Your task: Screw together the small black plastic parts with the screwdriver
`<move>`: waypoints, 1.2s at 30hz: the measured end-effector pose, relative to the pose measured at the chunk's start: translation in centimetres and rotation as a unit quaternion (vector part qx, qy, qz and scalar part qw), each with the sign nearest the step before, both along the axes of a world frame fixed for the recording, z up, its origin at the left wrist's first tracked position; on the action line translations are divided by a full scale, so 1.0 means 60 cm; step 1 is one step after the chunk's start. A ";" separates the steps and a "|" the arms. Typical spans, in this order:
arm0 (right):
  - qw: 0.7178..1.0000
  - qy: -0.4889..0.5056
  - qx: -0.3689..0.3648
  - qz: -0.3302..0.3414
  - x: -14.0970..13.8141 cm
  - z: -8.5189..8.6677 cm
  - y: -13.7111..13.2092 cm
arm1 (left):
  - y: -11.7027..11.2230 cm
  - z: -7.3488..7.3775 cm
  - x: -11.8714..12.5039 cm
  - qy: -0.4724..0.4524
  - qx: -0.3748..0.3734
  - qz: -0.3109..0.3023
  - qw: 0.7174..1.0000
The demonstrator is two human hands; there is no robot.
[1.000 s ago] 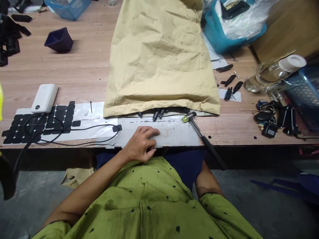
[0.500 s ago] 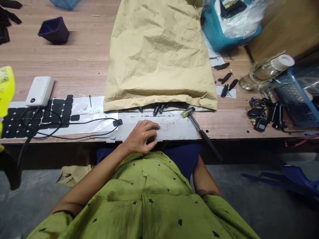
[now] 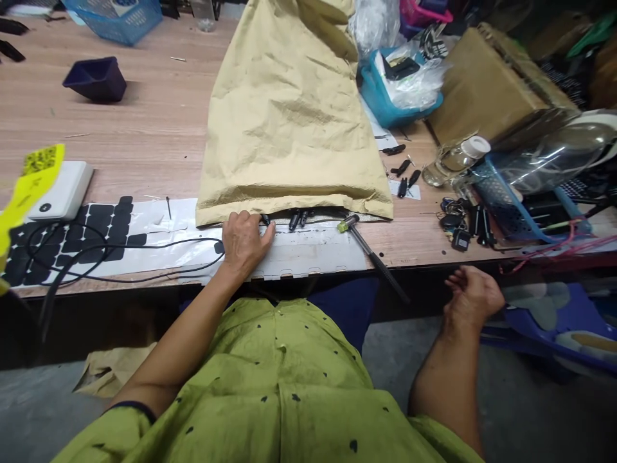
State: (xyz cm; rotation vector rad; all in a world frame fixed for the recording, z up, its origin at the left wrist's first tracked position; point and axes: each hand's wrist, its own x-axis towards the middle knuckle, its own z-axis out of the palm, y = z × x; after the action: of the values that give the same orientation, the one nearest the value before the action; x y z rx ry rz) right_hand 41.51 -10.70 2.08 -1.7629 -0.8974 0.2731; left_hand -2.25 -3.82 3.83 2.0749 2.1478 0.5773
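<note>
My left hand (image 3: 247, 243) is at the front edge of a large tan paper bag (image 3: 294, 138), its back toward me and its fingers bent. A small black piece (image 3: 265, 220) lies right by my index finger and thumb; the hidden fingertips leave it unclear whether I grip it. More slim black parts (image 3: 295, 220) stick out of the bag's mouth. My right hand (image 3: 475, 294) hovers off the table's front edge at the right, fingers loosely curled and apart, with nothing seen in it. A hammer (image 3: 373, 254) lies between my hands, its handle jutting past the edge.
At the left are a cable (image 3: 159, 244), a white box-shaped device (image 3: 65, 188) and a dark purple cup (image 3: 99, 78). At the right stand a blue basket (image 3: 378, 90), a clear bottle (image 3: 457, 159) and keys (image 3: 456, 225). A yellow tag (image 3: 36, 183) hangs close to the camera.
My left hand has moved left and forward to the bag's mouth. My right hand has come into view at the right. The camera view has shifted to the right.
</note>
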 end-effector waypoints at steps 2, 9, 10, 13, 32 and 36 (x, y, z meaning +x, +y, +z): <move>0.999 -0.045 -0.005 0.026 -0.049 0.025 0.016 | 0.016 -0.001 0.010 -0.005 -0.002 0.026 1.000; 0.905 -0.293 -0.118 0.285 -0.218 0.030 0.053 | 0.012 0.022 0.005 0.020 -0.030 0.034 0.999; 0.897 -0.317 -0.129 0.280 -0.222 0.025 0.055 | -0.001 0.023 -0.001 0.022 -0.027 0.019 0.999; 0.893 -0.337 -0.160 0.251 -0.219 0.011 0.056 | -0.045 0.016 -0.015 0.018 -0.018 -0.044 0.999; 0.941 -0.164 -0.046 0.293 -0.297 0.038 -0.023 | -0.023 -0.040 0.023 -0.165 0.013 -0.218 0.962; 0.925 -0.169 -0.025 0.339 -0.324 0.023 -0.020 | -0.022 -0.039 0.023 -0.184 0.006 -0.222 0.958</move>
State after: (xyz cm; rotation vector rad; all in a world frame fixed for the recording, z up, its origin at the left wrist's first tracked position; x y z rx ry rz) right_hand 22.08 -11.92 3.48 -1.5114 -1.7616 0.4436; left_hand -0.89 -5.15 1.50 2.1471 1.4249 0.8323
